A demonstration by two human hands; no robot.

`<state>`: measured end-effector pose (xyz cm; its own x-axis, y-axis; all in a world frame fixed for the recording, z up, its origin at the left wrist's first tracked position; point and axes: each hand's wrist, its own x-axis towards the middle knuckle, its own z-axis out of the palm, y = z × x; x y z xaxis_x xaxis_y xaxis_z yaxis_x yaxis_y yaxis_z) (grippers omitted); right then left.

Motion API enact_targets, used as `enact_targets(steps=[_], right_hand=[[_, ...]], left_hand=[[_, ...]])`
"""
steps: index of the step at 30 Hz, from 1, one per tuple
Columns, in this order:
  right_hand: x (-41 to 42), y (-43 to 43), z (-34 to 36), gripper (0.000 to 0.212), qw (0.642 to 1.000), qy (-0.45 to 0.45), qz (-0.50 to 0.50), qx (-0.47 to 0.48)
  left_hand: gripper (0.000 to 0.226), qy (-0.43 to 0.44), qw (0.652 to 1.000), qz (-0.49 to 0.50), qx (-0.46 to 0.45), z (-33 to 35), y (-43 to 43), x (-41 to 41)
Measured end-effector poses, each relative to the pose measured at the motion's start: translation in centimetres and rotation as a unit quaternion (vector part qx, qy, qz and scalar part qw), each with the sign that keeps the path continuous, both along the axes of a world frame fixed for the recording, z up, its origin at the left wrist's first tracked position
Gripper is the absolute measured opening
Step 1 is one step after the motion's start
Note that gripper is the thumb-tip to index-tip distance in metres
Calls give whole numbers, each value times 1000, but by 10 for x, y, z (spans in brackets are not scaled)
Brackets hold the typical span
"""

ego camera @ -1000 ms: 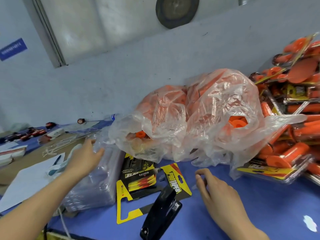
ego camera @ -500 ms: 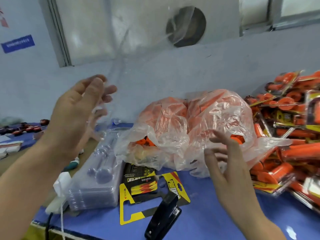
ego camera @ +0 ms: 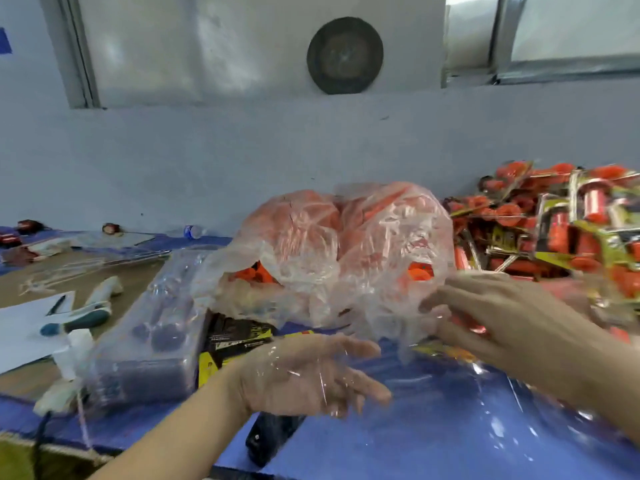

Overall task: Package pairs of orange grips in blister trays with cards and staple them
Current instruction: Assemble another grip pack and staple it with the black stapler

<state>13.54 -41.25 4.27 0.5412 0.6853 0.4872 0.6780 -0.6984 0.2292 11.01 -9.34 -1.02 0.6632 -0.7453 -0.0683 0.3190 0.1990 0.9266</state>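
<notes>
A clear blister tray [ego camera: 450, 396] lies low over the blue table, and my left hand [ego camera: 311, 372] shows through it, holding its left end with fingers spread. My right hand [ego camera: 502, 317] reaches left with straight fingers touching the open edge of a clear plastic bag [ego camera: 329, 244] full of orange grips [ego camera: 419, 271]. Yellow and black cards [ego camera: 239, 337] lie under the bag's front. Below my left wrist a black stapler [ego camera: 270, 438] is partly hidden. A stack of empty blister trays [ego camera: 149, 341] sits at the left.
A heap of finished grip packages [ego camera: 554, 230] fills the right side against the wall. At the left lie a teal-handled tool [ego camera: 79, 317], white paper [ego camera: 24, 327] and a small bottle [ego camera: 192, 231]. The table's front edge runs along the bottom left.
My left hand came down from head height with the clear tray to just above the table. My right hand rose from the table and moved up to the bag's opening.
</notes>
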Motion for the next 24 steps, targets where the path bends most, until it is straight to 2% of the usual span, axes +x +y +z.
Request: enact_targets(steps=[1, 3, 4, 5, 6, 8, 10, 12, 13, 15, 17, 20, 22, 24], right_hand=[[-9, 1, 6, 56, 997, 41, -41, -45], [-6, 20, 4, 64, 996, 82, -27, -26], [0, 18, -6, 63, 993, 114, -34, -23], [11, 14, -14, 61, 990, 126, -49, -29], [20, 14, -19, 60, 988, 131, -73, -36], [35, 22, -38, 64, 983, 148, -86, -60], [51, 34, -61, 69, 981, 159, -81, -77], [66, 40, -81, 71, 980, 155, -97, -80], [70, 43, -89, 72, 978, 158, -107, -80], [78, 45, -106, 76, 982, 146, -99, -65], [81, 45, -115, 78, 983, 147, -96, -48], [85, 42, -122, 71, 988, 128, -87, -25], [85, 42, -121, 65, 989, 121, -81, -27], [85, 42, -120, 62, 991, 113, -73, -24]], left_hand=[[37, -6, 999, 15, 29, -9, -3, 3], [41, -24, 994, 29, 106, -13, 0, 13], [42, -57, 978, 102, 176, -9, 8, 20], [39, -108, 944, 197, 243, -5, 15, 25], [33, -162, 893, 296, 297, -3, 27, 33], [18, -229, 808, 411, 354, 1, 50, 47], [14, -299, 730, 398, 469, -4, 66, 61], [13, -342, 653, 318, 597, -21, 78, 77], [19, -356, 613, 276, 649, -30, 80, 85], [30, -358, 560, 224, 713, -44, 77, 99], [34, -359, 531, 201, 741, -51, 71, 110], [37, -341, 523, 189, 758, -61, 65, 118], [28, -334, 540, 209, 744, -59, 63, 120], [7, -332, 588, 257, 692, -48, 66, 121]])
